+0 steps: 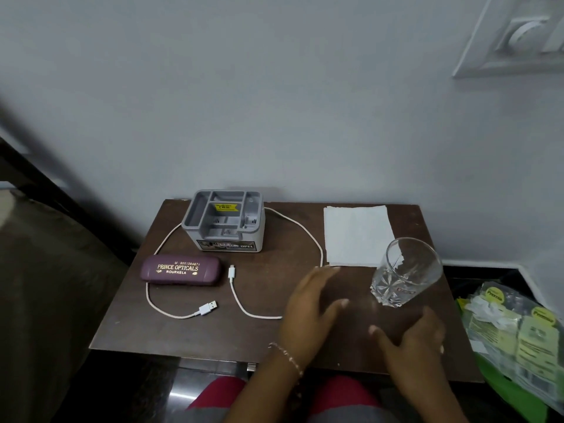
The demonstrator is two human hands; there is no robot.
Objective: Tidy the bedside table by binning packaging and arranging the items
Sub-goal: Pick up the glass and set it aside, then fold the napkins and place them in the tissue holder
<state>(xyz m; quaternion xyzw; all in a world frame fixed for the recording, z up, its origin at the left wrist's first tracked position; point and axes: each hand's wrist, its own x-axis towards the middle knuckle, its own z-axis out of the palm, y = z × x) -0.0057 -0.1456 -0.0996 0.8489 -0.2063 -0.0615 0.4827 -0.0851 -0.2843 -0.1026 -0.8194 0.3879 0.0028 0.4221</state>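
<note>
The left hand (314,303) is held over the front right part of the table (183,337). Its fingers are stretched and a little spread, and nothing is grasped by it. A thin bead bracelet (288,357) is worn on its wrist. The right hand (412,340) is seen just beside it, nearer to the table edge. It is also relaxed, with the fingers loosely extended, and nothing is held. Whether either hand touches the wood cannot be told.

Just behind the right hand a clear cut-pattern glass (406,273) is standing; its small dark label cannot be read. Behind the glass a white napkin (357,236) is laid flat near the wall.

A white cable (305,230) is partly covered by the left hand. It is looped around a grey organiser (224,221) at the back of the table. A yellow sticker is seen inside the organiser, too small to read, and the word "OPEL" is printed on its front label.

In front of the organiser a purple spectacle case (180,271) is lying, marked in gold "PRINCE OPTICALS" and "ROURKELA". The small plug of the cable lies just right of the case, and the USB plug lies in front of it.

At the right of the table, clear packaging (534,334) with pale green labels is held in a green bag (500,389); only letters like "Pre" can be made out.
</note>
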